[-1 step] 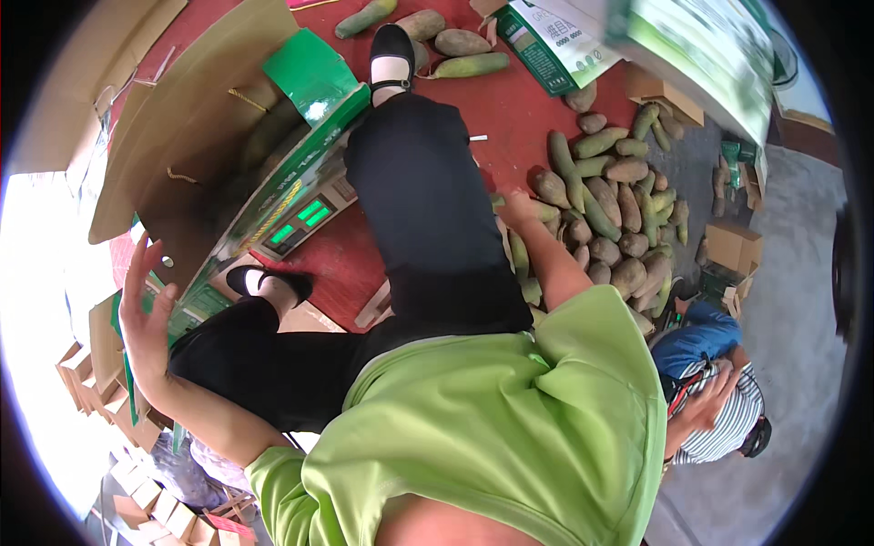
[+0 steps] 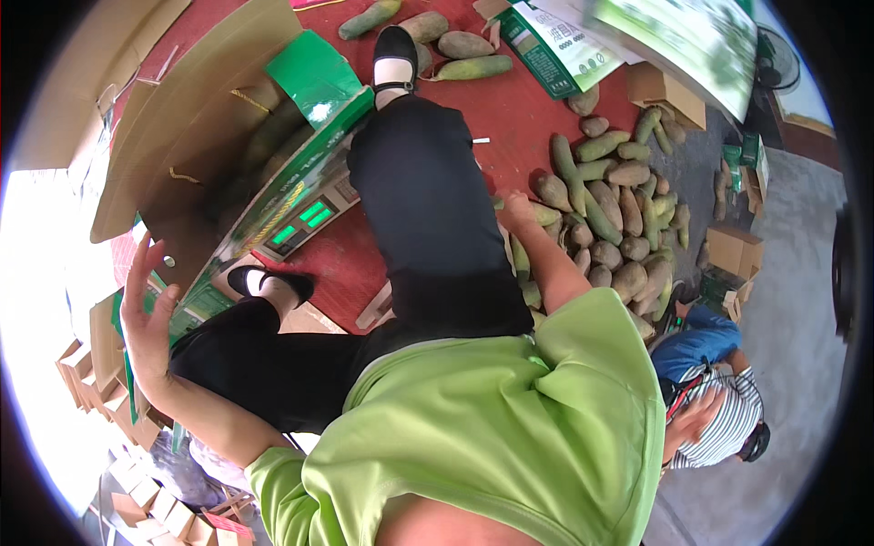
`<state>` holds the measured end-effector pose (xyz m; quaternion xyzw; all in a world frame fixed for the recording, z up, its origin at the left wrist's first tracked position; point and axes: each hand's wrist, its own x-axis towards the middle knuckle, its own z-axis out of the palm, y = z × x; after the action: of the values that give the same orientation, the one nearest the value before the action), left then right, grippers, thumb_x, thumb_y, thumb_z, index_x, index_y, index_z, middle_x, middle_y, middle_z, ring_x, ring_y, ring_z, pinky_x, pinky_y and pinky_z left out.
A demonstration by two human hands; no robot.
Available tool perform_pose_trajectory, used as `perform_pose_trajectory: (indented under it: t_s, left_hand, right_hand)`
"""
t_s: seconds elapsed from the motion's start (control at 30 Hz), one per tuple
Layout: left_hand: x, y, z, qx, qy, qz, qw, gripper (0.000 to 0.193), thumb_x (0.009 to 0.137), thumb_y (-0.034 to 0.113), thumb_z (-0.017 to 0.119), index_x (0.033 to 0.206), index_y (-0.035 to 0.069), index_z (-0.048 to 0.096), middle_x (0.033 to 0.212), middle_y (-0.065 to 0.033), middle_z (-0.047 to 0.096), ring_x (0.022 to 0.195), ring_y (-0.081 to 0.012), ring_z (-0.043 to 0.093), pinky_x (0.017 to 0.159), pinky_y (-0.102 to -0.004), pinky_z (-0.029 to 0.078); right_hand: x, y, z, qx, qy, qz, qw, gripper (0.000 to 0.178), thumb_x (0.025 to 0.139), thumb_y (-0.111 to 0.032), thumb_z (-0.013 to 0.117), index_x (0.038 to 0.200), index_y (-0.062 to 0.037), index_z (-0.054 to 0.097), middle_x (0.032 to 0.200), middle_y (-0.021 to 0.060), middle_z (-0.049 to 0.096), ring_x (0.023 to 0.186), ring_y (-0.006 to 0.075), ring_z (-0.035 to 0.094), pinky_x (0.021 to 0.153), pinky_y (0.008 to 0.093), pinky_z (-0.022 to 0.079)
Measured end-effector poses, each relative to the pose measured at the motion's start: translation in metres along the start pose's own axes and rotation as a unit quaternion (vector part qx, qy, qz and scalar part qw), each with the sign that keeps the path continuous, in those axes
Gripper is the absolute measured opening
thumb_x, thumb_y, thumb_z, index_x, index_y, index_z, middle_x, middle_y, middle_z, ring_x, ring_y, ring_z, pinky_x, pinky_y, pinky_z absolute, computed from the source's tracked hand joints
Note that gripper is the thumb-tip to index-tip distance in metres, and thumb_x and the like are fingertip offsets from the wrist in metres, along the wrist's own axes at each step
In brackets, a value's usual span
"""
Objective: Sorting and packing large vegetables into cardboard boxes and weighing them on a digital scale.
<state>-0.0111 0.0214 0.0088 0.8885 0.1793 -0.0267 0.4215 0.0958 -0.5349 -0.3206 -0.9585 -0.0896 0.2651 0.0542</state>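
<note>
My left hand (image 2: 146, 314) is at the near left edge of a big open carton (image 2: 164, 127), its fingers stretched out and apart and nothing in them. Long root vegetables, apparently green radishes, lie dim inside the carton. On the right, past my knee, my right hand (image 2: 517, 211) closes round a green radish (image 2: 546, 216) at the left edge of a heap. Its fingertips are partly hidden. The heap of radishes (image 2: 630, 211) mixes green and earthy brown ones. A digital scale (image 2: 300, 224) with lit green displays shows beside the carton.
A few loose radishes (image 2: 469, 67) lie on the red floor covering (image 2: 510, 114) by my foot. A green and white carton (image 2: 683, 45) is at the upper right. Another person (image 2: 719, 400) in a striped shirt crouches at the right. Small cartons (image 2: 100, 391) stand at the left.
The green and white carton at the upper right has shifted, uncovering a fan behind it. The other person's hand has moved slightly. My hands stay in place.
</note>
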Motion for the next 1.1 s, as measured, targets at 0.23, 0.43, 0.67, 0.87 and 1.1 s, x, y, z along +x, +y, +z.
perform_pose_trajectory:
  t_s: [0.23,0.43,0.67,0.87,1.1]
  left_hand:
    - [-0.010,0.011,-0.004,0.010,0.016,-0.013,1.000,0.067,0.072,0.003,0.061,0.137,0.006,0.046,0.126,-0.0137,0.057,0.123,-0.0202,0.048,0.103,-0.0335,0.034]
    - [0.007,0.018,0.002,0.005,-0.017,0.014,1.000,0.071,0.067,-0.003,0.057,0.137,0.005,0.046,0.126,-0.0116,0.057,0.123,-0.0203,0.048,0.105,-0.0328,0.032]
    - [-0.007,0.020,-0.004,0.011,0.016,0.032,0.999,0.073,0.063,0.000,0.070,0.133,0.006,0.050,0.120,-0.0130,0.060,0.115,-0.0255,0.052,0.102,-0.0361,0.036]
    - [-0.006,0.018,-0.005,0.033,0.005,0.048,0.998,0.072,0.065,0.002,0.071,0.133,0.006,0.049,0.119,-0.0140,0.059,0.113,-0.0285,0.053,0.100,-0.0373,0.038]
    - [-0.004,0.009,-0.006,0.047,0.016,0.092,0.995,0.065,0.071,0.006,0.071,0.132,0.006,0.049,0.115,-0.0152,0.060,0.108,-0.0302,0.056,0.094,-0.0370,0.042]
  right_hand:
    - [0.014,-0.048,0.001,-0.053,-0.104,0.043,0.992,0.048,0.081,-0.027,0.061,0.126,-0.0163,0.049,0.134,0.0107,0.047,0.121,0.0319,0.046,0.094,0.0439,0.045]
    - [0.025,-0.035,0.011,-0.129,-0.001,-0.047,0.990,0.041,0.088,-0.029,0.054,0.125,-0.0126,0.050,0.130,0.0123,0.050,0.121,0.0319,0.048,0.092,0.0429,0.046]
    - [0.087,-0.061,0.002,-0.068,0.026,-0.065,0.995,0.040,0.088,-0.028,0.054,0.125,-0.0119,0.051,0.129,0.0129,0.051,0.119,0.0322,0.049,0.091,0.0427,0.046]
    - [0.096,-0.053,-0.009,-0.019,0.040,-0.018,0.999,0.039,0.088,-0.026,0.053,0.125,-0.0114,0.051,0.127,0.0134,0.052,0.117,0.0325,0.051,0.091,0.0426,0.046]
    - [0.066,-0.024,-0.016,0.032,0.037,0.053,0.997,0.038,0.089,-0.025,0.053,0.124,-0.0107,0.051,0.126,0.0140,0.053,0.115,0.0328,0.052,0.091,0.0425,0.046]
